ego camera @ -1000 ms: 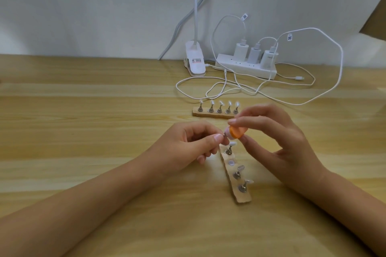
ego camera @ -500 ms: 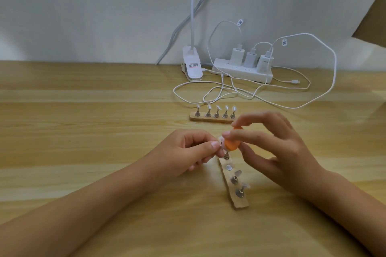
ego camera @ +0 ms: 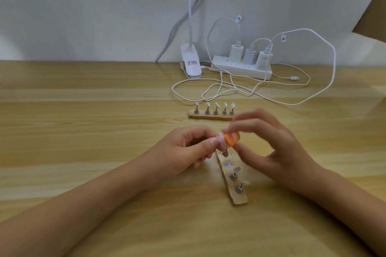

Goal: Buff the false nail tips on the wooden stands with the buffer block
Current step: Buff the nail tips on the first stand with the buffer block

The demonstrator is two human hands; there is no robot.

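Head view: at frame centre the left hand (ego camera: 186, 148) pinches a false nail tip (ego camera: 283, 141) between thumb and forefinger, just above the top end of the lower wooden stand (ego camera: 240, 199). The right hand (ego camera: 275, 148), motion-blurred, pinches the orange buffer block (ego camera: 293, 139) between thumb and curled forefinger, and the block touches that tip. The lower stand slants from centre toward lower right, with two more tips on its pegs. The upper wooden stand (ego camera: 208, 116), carrying five tips, lies just above the hands. Upper centre-right, on the wooden table (ego camera: 83, 131): a white power strip (ego camera: 240, 68), a lamp clip (ego camera: 191, 64) and looping cables (ego camera: 333, 64)
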